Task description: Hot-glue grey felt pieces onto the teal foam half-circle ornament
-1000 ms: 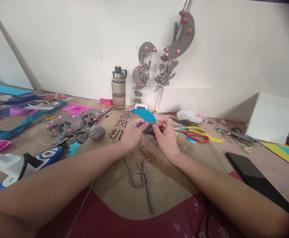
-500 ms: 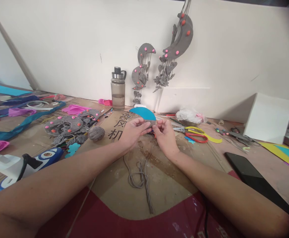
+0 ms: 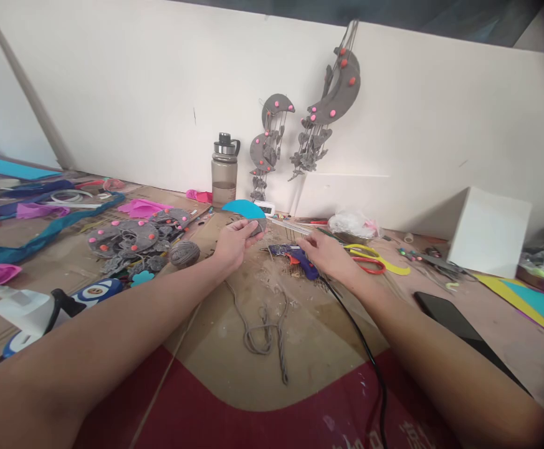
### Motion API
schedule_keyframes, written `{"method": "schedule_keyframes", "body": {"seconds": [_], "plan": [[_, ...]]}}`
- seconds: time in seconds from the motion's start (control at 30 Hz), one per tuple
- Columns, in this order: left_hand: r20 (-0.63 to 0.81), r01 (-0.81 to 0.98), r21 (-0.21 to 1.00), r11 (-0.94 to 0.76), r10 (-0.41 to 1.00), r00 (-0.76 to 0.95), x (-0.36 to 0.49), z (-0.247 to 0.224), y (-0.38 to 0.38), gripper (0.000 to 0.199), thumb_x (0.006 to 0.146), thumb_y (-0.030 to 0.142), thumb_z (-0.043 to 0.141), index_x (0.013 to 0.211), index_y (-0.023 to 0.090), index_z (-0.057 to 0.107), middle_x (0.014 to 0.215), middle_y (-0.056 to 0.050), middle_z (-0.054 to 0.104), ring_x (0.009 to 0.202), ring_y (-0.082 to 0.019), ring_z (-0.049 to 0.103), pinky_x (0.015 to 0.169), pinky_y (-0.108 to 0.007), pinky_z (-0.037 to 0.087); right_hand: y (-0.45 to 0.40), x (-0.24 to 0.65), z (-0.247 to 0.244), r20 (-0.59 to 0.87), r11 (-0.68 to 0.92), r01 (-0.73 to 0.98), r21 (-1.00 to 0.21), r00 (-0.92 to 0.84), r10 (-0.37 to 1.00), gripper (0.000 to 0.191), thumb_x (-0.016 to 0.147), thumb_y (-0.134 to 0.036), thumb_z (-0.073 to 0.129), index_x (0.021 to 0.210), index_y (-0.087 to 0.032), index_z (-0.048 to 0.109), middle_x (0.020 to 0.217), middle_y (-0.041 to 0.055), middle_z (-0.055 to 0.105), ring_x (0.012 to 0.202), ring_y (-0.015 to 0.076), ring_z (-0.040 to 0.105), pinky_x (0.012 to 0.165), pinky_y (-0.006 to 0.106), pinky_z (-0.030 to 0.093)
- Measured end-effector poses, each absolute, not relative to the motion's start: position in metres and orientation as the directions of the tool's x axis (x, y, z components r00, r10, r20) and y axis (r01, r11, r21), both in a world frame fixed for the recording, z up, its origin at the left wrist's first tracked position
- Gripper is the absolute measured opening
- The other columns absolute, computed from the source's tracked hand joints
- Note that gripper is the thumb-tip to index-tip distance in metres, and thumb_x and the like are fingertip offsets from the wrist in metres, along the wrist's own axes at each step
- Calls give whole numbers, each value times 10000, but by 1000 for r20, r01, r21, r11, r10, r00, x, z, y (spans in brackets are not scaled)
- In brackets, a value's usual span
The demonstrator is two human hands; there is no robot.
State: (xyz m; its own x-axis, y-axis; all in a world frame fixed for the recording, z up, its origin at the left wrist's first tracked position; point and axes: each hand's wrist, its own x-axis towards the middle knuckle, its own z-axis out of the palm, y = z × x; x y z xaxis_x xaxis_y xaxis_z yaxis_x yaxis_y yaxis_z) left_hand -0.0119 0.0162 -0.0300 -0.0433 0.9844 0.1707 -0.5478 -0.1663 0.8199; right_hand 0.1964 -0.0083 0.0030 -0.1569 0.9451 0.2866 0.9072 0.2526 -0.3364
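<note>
My left hand (image 3: 237, 243) pinches a blue crescent cutout (image 3: 246, 209) at its right end, where grey yarn covers the tip. A loose length of grey yarn (image 3: 265, 340) trails below onto the cardboard. Over to the right, my right hand (image 3: 325, 251) is beside the handle of a dark blue glue gun (image 3: 302, 259) with an orange trigger, lying on the cardboard. Its fingers are loosely bent, with nothing visible in them. Just beyond that hand lie scissors (image 3: 369, 267) with red handles. A ball of grey yarn (image 3: 184, 252) sits left of my left hand.
A water bottle (image 3: 224, 171) stands by the white wall, where grey crescent hangings (image 3: 344, 93) hang. Left are finished grey crescents (image 3: 131, 236) and a white plug (image 3: 22, 305). A black phone (image 3: 458, 324) lies right. The black cable (image 3: 362, 333) runs toward me.
My right hand has let go of the crescent and moved right to the glue gun. My left hand has carried the crescent to the left. The view has tilted up slightly.
</note>
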Motion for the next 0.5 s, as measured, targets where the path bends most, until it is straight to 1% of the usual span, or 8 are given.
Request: {"method": "schedule_keyframes", "body": {"seconds": [0.07, 0.13, 0.17, 0.23, 0.3, 0.37, 0.43, 0.5], "plan": [[163, -550, 818, -170, 985, -62, -14, -31, 18, 138, 704, 197, 734, 723, 113, 626, 804, -47, 677, 760, -126, 672, 746, -247, 533, -11, 197, 0, 156, 204, 957, -206, -173, 972, 419, 855, -538, 425, 819, -164, 610, 814, 102, 666, 727, 199, 596, 631, 280, 380], [159, -548, 819, -173, 985, -72, -15, -31, 19, 145, 698, 199, 739, 728, 112, 628, 810, -50, 678, 751, -125, 669, 751, -259, 534, -14, 195, -4, 77, 187, 974, -126, -178, 981, 388, 844, -495, 462, 907, -147, 622, 918, 140, 680, 771, 214, 622, 614, 273, 386], [161, -547, 819, -172, 985, -69, -16, -32, 19, 154, 692, 205, 744, 733, 110, 630, 812, -51, 677, 751, -127, 669, 757, -267, 534, -15, 194, -6, 56, 185, 976, -111, -180, 982, 340, 834, -440, 486, 935, -145, 622, 944, 145, 682, 775, 213, 629, 600, 268, 387], [167, -546, 821, -169, 984, -55, -15, -33, 18, 184, 678, 226, 758, 744, 106, 637, 812, -54, 677, 759, -135, 670, 771, -279, 534, -15, 193, -10, 35, 180, 977, -118, -178, 984, 240, 786, -336, 532, 919, -159, 624, 892, 126, 692, 709, 199, 629, 554, 260, 379], [176, -539, 825, -168, 984, -36, -15, -34, 18, 217, 663, 252, 769, 755, 101, 642, 815, -58, 679, 775, -142, 672, 783, -282, 532, -13, 194, -14, 44, 178, 970, -164, -173, 984, 185, 719, -302, 584, 860, -186, 618, 769, 84, 686, 592, 183, 599, 499, 260, 361], [186, -531, 830, -172, 982, -28, -14, -34, 17, 251, 647, 277, 780, 762, 99, 644, 810, -59, 678, 775, -140, 669, 795, -286, 531, -10, 196, -18, 92, 160, 956, -245, -142, 986, 162, 669, -305, 627, 795, -206, 601, 650, 42, 650, 495, 168, 551, 453, 260, 345], [196, -532, 827, -182, 980, -30, -14, -34, 17, 281, 620, 297, 795, 755, 103, 642, 787, -46, 670, 759, -133, 663, 805, -297, 530, -6, 198, -23, 151, 140, 921, -364, -90, 984, 128, 645, -286, 638, 734, -216, 578, 547, 3, 592, 429, 149, 504, 429, 256, 341], [204, -538, 821, -192, 978, -38, -14, -34, 17, 303, 587, 310, 812, 733, 109, 638, 760, -27, 655, 742, -128, 657, 805, -302, 531, -2, 199, -26, 258, 184, 831, -525, -50, 965, 100, 640, -254, 622, 702, -215, 555, 503, -19, 552, 416, 140, 487, 442, 258, 367]]}}
